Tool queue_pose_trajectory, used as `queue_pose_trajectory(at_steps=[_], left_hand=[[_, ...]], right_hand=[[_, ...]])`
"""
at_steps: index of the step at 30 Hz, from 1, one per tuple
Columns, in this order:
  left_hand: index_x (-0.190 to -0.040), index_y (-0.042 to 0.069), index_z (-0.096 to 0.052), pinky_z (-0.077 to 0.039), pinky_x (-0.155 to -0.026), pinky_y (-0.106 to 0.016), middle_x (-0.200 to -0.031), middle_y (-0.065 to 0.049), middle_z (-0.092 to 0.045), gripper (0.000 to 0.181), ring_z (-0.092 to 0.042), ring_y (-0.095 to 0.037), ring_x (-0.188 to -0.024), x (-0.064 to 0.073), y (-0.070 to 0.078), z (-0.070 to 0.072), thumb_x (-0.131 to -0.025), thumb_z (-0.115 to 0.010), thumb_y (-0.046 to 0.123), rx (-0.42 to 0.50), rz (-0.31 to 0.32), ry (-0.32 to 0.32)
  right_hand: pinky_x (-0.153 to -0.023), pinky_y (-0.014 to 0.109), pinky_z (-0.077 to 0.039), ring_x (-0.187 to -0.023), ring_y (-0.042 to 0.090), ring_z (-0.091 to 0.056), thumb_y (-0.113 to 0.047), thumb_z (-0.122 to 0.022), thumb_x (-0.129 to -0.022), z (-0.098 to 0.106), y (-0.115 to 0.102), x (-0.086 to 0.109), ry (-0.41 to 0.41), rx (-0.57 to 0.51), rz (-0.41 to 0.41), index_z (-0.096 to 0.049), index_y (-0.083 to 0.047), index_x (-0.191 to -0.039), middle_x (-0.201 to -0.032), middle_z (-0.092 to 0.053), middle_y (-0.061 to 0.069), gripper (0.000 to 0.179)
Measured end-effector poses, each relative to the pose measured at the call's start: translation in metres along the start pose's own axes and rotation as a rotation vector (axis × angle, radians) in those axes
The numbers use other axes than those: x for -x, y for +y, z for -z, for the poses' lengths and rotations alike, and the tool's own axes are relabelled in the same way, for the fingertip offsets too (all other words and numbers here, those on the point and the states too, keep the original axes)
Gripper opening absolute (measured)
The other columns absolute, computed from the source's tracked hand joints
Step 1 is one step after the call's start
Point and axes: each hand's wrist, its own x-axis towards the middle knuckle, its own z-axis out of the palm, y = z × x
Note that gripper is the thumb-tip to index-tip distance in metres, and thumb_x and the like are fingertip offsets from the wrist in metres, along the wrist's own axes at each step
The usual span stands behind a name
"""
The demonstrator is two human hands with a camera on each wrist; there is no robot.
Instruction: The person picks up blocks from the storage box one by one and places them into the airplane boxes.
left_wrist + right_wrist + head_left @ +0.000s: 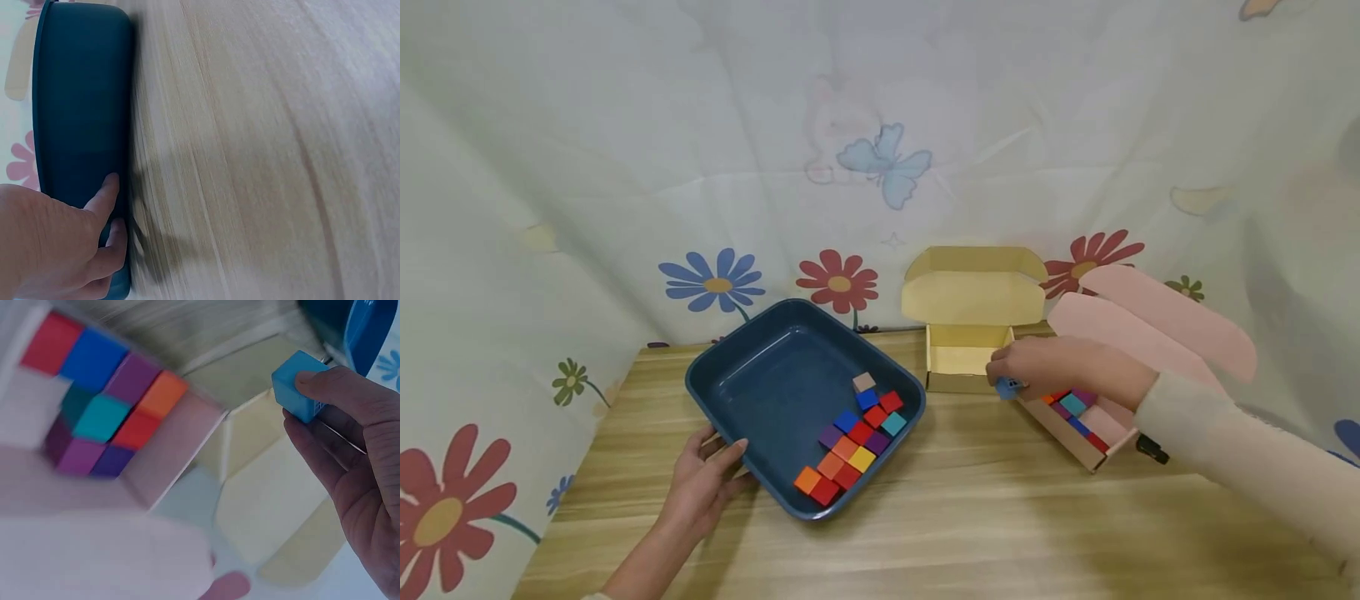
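My left hand (pixel 703 482) grips the near left edge of a dark blue tray (pixel 752 358), the thumb over the rim. In the left wrist view the fingers (pixel 106 256) lie along the tray's outer wall (pixel 84 106). A light blue cube (pixel 300 386) is pinched between the thumb and fingers of my right hand (pixel 356 437). In the head view that hand is above the gap between an open yellow box (pixel 966 382) and an open pink box (pixel 1067 432). Several coloured cubes (pixel 102 417) sit in the pink box, partly hidden by my forearm in the head view.
Several coloured cubes (pixel 860 432) lie along the tray's right side. The yellow box's lid (pixel 973 287) and the pink box's lid (pixel 1150 325) stand raised near the flowered curtain (pixel 760 208). A small black object (pixel 1152 448) lies by the pink box on the wooden table (pixel 955 517).
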Motion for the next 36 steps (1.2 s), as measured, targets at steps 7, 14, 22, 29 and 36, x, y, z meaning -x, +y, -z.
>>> queue_pose_trajectory(at_steps=[7,14,22,29,36], left_hand=[[-0.163,0.012,-0.006,-0.055,-0.094,-0.041,-0.16,-0.017,-0.018,0.081,-0.06,-0.018,-0.118,0.0,-0.001,0.001,-0.103,-0.06,0.009,0.001,0.011,0.007],[-0.163,0.012,-0.007,-0.055,-0.096,-0.041,-0.16,-0.017,-0.019,0.081,-0.059,-0.019,-0.12,0.001,0.0,-0.002,-0.103,-0.06,0.01,0.005,0.012,0.006],[-0.163,0.012,-0.009,-0.055,-0.095,-0.04,-0.157,-0.015,-0.021,0.08,-0.061,-0.017,-0.117,0.002,0.003,-0.003,-0.102,-0.061,0.009,0.016,0.003,0.007],[-0.162,0.012,-0.011,-0.055,-0.094,-0.04,-0.157,-0.015,-0.022,0.078,-0.061,-0.015,-0.114,0.002,0.002,-0.004,-0.103,-0.061,0.009,0.002,-0.006,0.009],[-0.163,0.012,-0.011,-0.056,-0.094,-0.04,-0.159,-0.015,-0.021,0.077,-0.06,-0.016,-0.117,0.002,0.002,-0.003,-0.103,-0.06,0.01,-0.013,-0.001,0.008]], right_hand=[[-0.07,0.023,-0.054,-0.087,0.013,-0.059,0.0,-0.083,-0.081,-0.003,0.017,0.036,0.045,0.031,-0.011,-0.073,-0.011,-0.105,-0.101,-0.061,0.001,0.028],[-0.076,0.034,-0.056,-0.091,0.02,-0.06,0.004,-0.082,-0.08,-0.009,0.024,0.055,-0.109,-0.07,-0.19,-0.066,-0.013,-0.135,-0.118,-0.064,0.011,0.059],[-0.082,0.034,-0.057,-0.098,0.018,-0.063,0.0,-0.081,-0.084,-0.017,0.029,0.06,-0.208,-0.082,-0.205,-0.068,-0.011,-0.125,-0.121,-0.068,0.007,0.044],[-0.08,0.031,-0.054,-0.09,0.012,-0.051,-0.007,-0.091,-0.072,-0.029,0.032,0.069,-0.263,-0.045,-0.212,-0.067,-0.026,-0.092,-0.098,-0.057,-0.008,0.036],[-0.071,0.026,-0.052,-0.079,0.007,-0.05,-0.018,-0.093,-0.074,-0.042,0.03,0.071,-0.32,0.003,-0.175,-0.06,-0.025,-0.096,-0.088,-0.054,-0.011,0.04]])
